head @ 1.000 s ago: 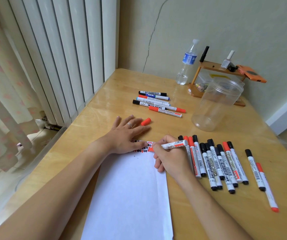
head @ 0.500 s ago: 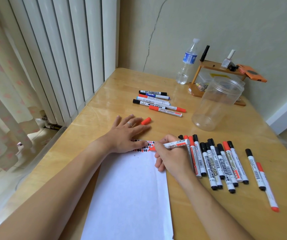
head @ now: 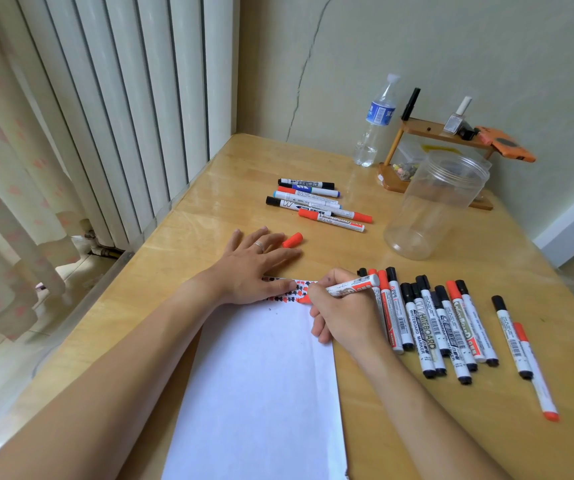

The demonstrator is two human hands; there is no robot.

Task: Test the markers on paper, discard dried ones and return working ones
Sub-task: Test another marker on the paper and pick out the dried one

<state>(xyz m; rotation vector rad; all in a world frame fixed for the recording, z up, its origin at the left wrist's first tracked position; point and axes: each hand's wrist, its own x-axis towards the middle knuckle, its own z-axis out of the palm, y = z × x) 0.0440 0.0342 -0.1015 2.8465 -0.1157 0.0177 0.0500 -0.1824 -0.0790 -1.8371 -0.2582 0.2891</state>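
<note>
Paper (head: 261, 393): lower edge cut off by frame bottom; top left corner covered by left hand (head: 251, 271). Test marks (head: 290, 292): partly hidden under the fingers (head: 280, 284). Marker row (head: 427, 323): leftmost barrels concealed behind right hand (head: 344, 317). Small items on wooden rack (head: 405, 166): too small to identify. Bench (head: 452, 427): near edge out of frame.

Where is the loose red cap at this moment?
In the head view the red cap lies on the table, just beyond the left hand fingertips and nearer than the small marker pile.
</note>
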